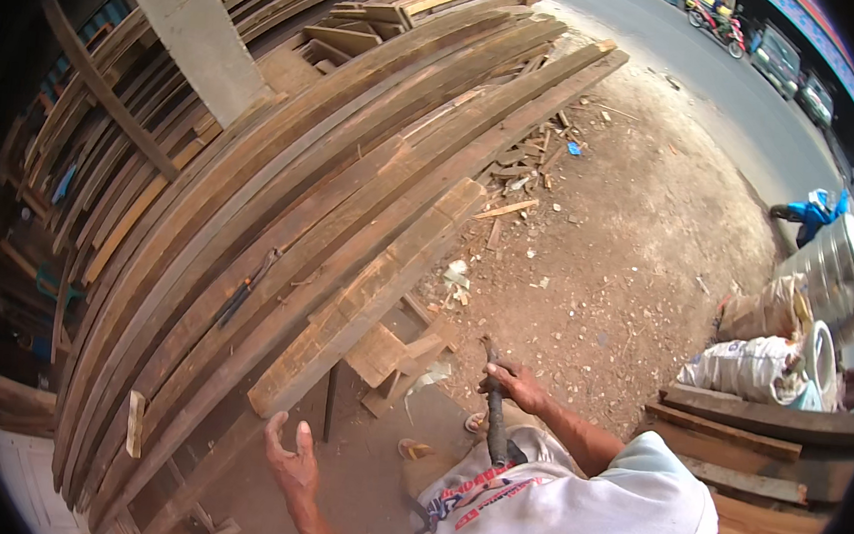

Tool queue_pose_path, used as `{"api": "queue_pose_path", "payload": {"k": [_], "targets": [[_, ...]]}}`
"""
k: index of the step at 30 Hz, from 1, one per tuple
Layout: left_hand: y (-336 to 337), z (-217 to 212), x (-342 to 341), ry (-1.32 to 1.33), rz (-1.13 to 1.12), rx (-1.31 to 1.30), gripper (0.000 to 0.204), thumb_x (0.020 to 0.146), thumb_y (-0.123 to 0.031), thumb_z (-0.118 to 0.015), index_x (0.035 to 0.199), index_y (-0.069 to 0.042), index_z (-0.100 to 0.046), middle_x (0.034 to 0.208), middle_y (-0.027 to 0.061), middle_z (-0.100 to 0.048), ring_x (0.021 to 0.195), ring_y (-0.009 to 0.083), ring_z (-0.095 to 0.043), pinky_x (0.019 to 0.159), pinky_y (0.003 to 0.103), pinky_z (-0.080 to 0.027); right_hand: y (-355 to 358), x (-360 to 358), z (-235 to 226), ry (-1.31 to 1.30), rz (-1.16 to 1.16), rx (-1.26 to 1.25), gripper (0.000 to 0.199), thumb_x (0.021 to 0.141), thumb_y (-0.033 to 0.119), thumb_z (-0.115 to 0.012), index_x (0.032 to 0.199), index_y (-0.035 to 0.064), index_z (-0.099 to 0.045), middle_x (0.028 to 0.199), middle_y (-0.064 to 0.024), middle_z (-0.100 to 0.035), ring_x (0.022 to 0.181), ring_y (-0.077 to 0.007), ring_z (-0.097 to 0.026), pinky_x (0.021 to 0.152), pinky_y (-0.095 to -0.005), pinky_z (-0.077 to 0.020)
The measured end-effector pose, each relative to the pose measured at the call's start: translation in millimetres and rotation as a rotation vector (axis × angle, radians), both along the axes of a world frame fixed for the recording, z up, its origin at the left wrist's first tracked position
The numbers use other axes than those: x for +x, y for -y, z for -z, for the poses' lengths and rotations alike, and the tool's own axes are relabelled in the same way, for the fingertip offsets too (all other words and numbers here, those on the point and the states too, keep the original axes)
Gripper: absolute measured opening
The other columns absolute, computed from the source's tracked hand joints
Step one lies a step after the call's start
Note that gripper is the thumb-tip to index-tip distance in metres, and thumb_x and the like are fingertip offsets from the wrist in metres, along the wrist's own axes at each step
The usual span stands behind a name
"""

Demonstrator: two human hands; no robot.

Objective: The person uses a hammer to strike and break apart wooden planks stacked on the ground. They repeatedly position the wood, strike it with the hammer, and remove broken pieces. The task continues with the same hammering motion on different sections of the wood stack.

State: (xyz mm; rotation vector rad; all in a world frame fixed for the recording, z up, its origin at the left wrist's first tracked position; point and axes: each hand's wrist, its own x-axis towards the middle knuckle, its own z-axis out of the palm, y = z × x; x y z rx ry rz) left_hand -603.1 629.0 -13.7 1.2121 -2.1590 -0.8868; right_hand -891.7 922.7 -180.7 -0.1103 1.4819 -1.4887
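My left hand [293, 460] is raised with its fingers apart and holds nothing. Its fingertips are by the near end of a short, thick wooden beam [369, 298], and I cannot tell whether they touch it. This beam lies along the near side of a stack of long planks [352, 196]. My right hand [518, 387] is closed round a dark crowbar [494, 413] with a small bent tip, held upright close to my body. Pincers [236, 299] with dark handles lie on the planks, beyond my left hand.
Wood offcuts [380, 354] sit beneath the beam's side. Scraps litter the dirt ground [629, 253]. More boards [742, 473] lie at right, below white sacks [750, 368] and a metal drum [833, 264]. A concrete post [190, 27] rises behind the stack; a road [666, 30] runs beyond.
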Motion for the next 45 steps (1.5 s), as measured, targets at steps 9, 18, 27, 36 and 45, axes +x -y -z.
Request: {"api": "queue_pose_path", "payload": {"k": [9,18,27,36,45], "targets": [[97,-1,-85,0.473,0.442,-0.106,0.08,0.079,-0.037,-0.085,0.143,-0.005,-0.051,0.143,0.0233,-0.056,0.132,0.0441,-0.053,0.111,0.054,-0.042,-8,65,-56,-0.261,0.476,0.169,0.049,0.092,0.013,-0.066,0.139,0.0044,-0.053,0.098,-0.0123,-0.067,0.074,-0.0177,-0.066,0.065,-0.0338,-0.0562],[119,4,-109,0.706,0.433,-0.002,0.098,0.075,-0.054,-0.085,0.145,0.005,-0.049,0.134,0.0315,-0.062,0.127,0.0448,-0.06,0.105,0.052,-0.049,-18,73,-33,-0.103,0.423,0.341,0.023,0.089,0.018,-0.071,0.096,-0.0021,-0.063,0.073,-0.0061,-0.064,0.06,-0.013,-0.06,0.054,-0.0276,-0.0474],[128,18,-88,0.702,0.369,-0.007,0.114,0.068,-0.061,-0.087,0.152,0.003,-0.045,0.143,0.0307,-0.058,0.134,0.0426,-0.057,0.113,0.05,-0.045,62,28,-184,-0.265,0.238,-0.25,0.057,0.099,0.036,-0.063,0.136,-0.0062,-0.053,0.082,-0.0065,-0.064,0.056,-0.0121,-0.061,0.05,-0.0245,-0.0476],[128,24,-93,0.588,0.371,0.012,0.107,0.067,-0.062,-0.087,0.145,0.001,-0.053,0.135,0.0268,-0.065,0.129,0.0404,-0.061,0.108,0.053,-0.046,94,27,-155,-0.588,-0.017,0.133,0.056,0.099,0.058,-0.065,0.109,0.003,-0.063,0.073,0.0023,-0.054,0.056,-0.0068,-0.049,0.049,-0.0245,-0.0385],[130,36,-83,0.572,0.352,-0.032,0.097,0.069,-0.06,-0.087,0.14,-0.003,-0.055,0.125,0.0218,-0.071,0.12,0.0377,-0.067,0.101,0.053,-0.049,140,-5,-328,-1.083,0.072,-0.872,0.071,0.096,0.066,-0.059,0.121,-0.0001,-0.06,0.079,-0.0051,-0.057,0.062,-0.0148,-0.053,0.054,-0.0306,-0.0434]]}}
